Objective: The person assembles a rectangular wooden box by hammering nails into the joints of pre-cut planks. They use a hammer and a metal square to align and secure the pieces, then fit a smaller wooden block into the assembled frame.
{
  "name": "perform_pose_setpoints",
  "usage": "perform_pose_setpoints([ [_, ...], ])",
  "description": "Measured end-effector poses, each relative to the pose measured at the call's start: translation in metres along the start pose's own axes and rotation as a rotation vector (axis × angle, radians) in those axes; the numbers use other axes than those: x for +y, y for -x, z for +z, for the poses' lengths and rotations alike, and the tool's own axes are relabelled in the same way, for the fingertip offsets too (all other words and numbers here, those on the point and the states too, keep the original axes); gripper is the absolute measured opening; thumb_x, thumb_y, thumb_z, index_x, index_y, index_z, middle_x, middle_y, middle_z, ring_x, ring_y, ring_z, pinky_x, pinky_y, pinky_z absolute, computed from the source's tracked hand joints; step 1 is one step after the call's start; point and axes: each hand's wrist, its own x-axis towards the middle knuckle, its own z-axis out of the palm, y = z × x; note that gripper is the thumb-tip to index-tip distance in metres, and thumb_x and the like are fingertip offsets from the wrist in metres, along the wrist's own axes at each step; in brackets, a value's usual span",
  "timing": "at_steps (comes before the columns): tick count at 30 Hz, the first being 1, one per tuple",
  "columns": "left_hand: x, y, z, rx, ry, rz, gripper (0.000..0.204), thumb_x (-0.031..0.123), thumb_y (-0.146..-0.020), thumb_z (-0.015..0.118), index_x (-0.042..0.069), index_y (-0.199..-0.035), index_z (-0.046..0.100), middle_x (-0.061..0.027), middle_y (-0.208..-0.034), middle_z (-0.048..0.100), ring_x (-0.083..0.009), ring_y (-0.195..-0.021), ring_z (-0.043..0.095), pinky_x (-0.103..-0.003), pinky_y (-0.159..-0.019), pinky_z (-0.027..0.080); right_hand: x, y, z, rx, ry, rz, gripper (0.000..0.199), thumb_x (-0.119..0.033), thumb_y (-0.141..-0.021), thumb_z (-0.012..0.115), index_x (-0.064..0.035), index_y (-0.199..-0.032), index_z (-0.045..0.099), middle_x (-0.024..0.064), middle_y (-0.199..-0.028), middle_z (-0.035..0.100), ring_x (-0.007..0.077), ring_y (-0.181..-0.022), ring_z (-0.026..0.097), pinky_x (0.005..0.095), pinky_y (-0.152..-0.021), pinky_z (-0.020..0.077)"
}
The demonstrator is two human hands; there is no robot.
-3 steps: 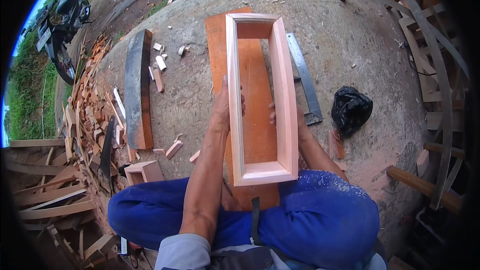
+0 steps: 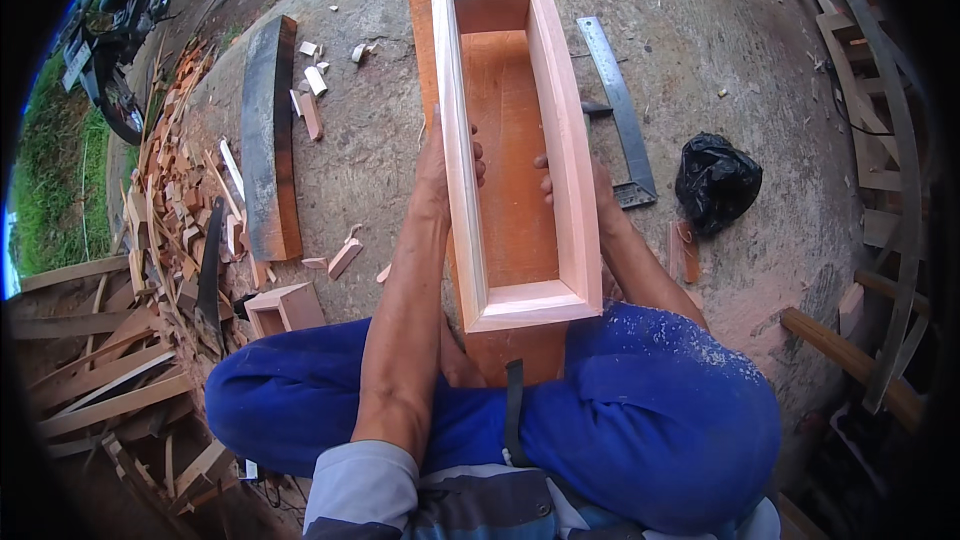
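A long rectangular frame [image 2: 575, 170] of pale pinkish wood, with mitred corners, is held up between my hands. My left hand [image 2: 433, 175] is closed around its left long side, the fingertips curling inside. On the opposite long side my right hand [image 2: 603, 185] grips in the same way, its palm partly hidden behind the wood. Beneath the frame lies an orange-brown board [image 2: 510, 150], seen through the opening and running toward my crossed legs.
To the right lie a metal try square [image 2: 618, 105] and a black plastic bag [image 2: 717, 183]. At left are a dark thick plank [image 2: 268, 140], a handsaw blade [image 2: 209, 270], a small wooden box [image 2: 285, 310] and heaped offcuts [image 2: 165, 200]. A motorcycle [image 2: 115, 40] stands farther off.
The whole view has shifted, so the ground things and the frame sit higher in the picture. Both hands keep their hold on the frame.
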Motion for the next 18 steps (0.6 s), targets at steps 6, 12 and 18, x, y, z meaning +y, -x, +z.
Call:
perform_pose_setpoints([
  [6,-0.016,0.002,-0.029,-0.058,0.112,-0.030,0.055,0.062,-0.102,0.051,0.008,-0.111,0.057,-0.0044,-0.072,0.057,-0.0180,-0.053,0.059,-0.032,-0.047,0.051,0.000,0.008,0.033,0.111,0.135,0.050,0.073,-0.075,-0.100,0.048,-0.0053,-0.123,0.056,0.0056,-0.090,0.063,0.0123,-0.063,0.063,0.0262,-0.051,0.0548],
  [12,-0.024,-0.002,-0.038,-0.055,0.142,-0.065,0.056,0.063,-0.102,0.049,0.008,-0.109,0.058,-0.0048,-0.073,0.059,-0.0183,-0.053,0.059,-0.033,-0.048,0.051,0.004,0.005,0.035,0.152,0.145,0.112,0.064,-0.062,-0.106,0.047,-0.0020,-0.126,0.057,0.0078,-0.095,0.067,0.0120,-0.066,0.066,0.0252,-0.055,0.0573],
  [18,-0.033,-0.008,-0.043,-0.022,0.140,-0.069,0.070,0.076,-0.098,0.047,0.008,-0.110,0.059,-0.0045,-0.071,0.060,-0.0177,-0.053,0.060,-0.033,-0.048,0.053,0.012,0.003,0.034,0.180,0.172,0.151,0.066,-0.060,-0.108,0.043,-0.0003,-0.132,0.058,0.0085,-0.098,0.068,0.0116,-0.067,0.066,0.0246,-0.055,0.0571],
])
